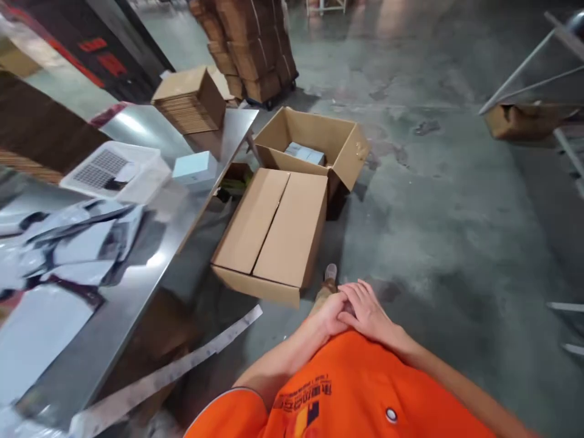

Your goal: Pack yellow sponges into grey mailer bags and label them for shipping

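My left hand [331, 313] and my right hand [364, 309] meet in front of my waist. The right hand's fingers are extended and lie against the left hand, whose fingers are curled and partly covered. No object shows in either one. Nearest to them, ahead and to the left, is a cardboard box [292, 234] with its top flaps folded down and a narrow gap between them. Behind it stands an open cardboard box [314, 125] with pale blue small boxes [305, 153] inside.
Along the left runs a metal table [150, 267] with plastic mailing bags [82, 243], a white basket [116, 170], a light blue box [195, 169] and stacked flat cardboard [189, 100]. A label strip [182, 365] hangs by its edge. Strapped cartons [255, 45] stand behind.
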Tool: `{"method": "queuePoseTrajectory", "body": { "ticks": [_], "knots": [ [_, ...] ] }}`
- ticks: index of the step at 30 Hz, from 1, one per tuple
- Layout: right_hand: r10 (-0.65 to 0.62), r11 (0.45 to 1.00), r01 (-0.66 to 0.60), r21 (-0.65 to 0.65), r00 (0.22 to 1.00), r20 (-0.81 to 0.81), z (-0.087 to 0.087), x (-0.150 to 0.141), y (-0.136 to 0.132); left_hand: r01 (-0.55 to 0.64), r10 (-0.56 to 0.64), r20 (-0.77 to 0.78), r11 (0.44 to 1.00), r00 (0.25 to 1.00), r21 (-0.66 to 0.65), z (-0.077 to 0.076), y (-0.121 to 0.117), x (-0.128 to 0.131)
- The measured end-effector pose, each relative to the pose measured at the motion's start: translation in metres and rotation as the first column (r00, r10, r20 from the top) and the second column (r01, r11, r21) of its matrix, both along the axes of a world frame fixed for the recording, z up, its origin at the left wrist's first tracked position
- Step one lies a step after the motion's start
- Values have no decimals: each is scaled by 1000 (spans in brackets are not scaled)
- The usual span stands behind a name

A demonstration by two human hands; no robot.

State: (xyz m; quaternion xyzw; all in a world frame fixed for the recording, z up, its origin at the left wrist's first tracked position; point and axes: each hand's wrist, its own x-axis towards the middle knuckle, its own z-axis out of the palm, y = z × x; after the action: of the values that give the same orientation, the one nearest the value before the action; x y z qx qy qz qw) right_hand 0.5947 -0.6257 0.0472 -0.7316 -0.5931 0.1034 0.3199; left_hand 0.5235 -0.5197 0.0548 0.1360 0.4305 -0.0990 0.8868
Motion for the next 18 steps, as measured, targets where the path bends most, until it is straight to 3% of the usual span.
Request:
{"method": "queuePoseTrajectory", "body": {
  "ticks": [5, 9, 14, 18],
  "knots": [
    [-60, 987, 57, -147, 998, -15, -1, 114, 56, 164, -150, 113, 978, 982, -128, 2, 68, 104],
    [-210, 975, 202, -91, 975, -80, -4, 203, 78, 304, -266, 213, 936, 940, -174, 8, 110, 198],
    [-466, 878, 477, 29, 868, -170, -37, 298, 91, 357, -335, 139, 917, 932, -180, -1, 133, 324],
    [-441, 880, 462, 108, 881, -168, -68, 416, 110, 388, -377, 99, 911, 921, -139, -21, 149, 442]
  ]
}}
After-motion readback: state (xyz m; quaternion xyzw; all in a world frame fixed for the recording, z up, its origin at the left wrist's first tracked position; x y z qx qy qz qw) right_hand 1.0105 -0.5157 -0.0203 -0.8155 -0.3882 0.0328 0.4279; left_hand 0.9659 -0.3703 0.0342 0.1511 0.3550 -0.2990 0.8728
